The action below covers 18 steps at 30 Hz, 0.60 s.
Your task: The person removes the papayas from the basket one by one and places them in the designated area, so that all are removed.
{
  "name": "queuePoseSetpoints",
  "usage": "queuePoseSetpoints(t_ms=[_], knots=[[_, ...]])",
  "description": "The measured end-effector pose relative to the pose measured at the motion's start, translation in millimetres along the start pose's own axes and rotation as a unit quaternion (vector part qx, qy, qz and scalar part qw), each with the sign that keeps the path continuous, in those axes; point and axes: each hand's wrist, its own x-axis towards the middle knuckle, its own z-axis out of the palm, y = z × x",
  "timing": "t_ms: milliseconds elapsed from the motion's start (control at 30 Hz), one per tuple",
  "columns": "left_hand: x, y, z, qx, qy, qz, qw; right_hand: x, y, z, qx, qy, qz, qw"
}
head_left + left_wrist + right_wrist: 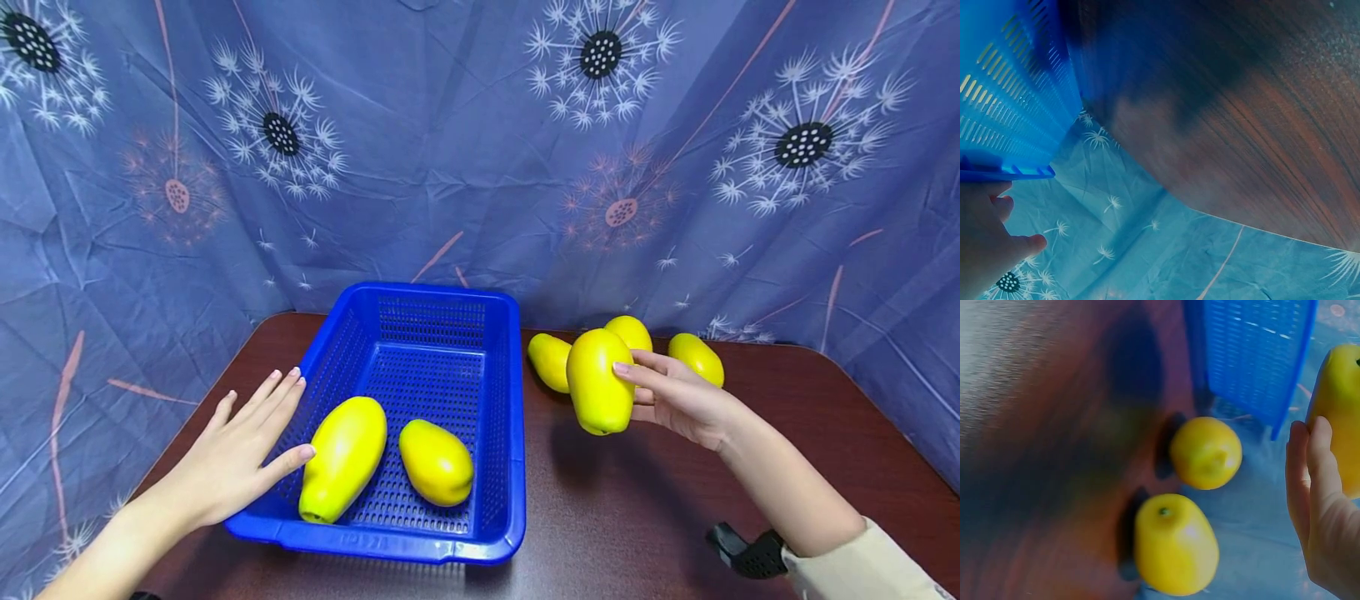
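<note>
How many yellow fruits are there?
6: a longer fruit and a shorter fruit in the blue basket, a held fruit in the right hand, and a left fruit, a middle fruit and a right fruit on the table. Others may be hidden.
</note>
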Motion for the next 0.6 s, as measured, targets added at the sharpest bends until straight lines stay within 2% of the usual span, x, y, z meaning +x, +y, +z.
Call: queuePoseSetpoints(t_ms=[167,600], knots=[[0.4,0.4,-0.1,-0.002,-0.006,-0.003,1.0000,-0.8,14.0,-4.4,-0.005,0.001,0.017,0.9998],[0.6,0.3,-0.5,-0.001,-0.009,-0.007,0.9999,4.5,49.1,-9.8,0.014,-0.022,0.029,0.9992]])
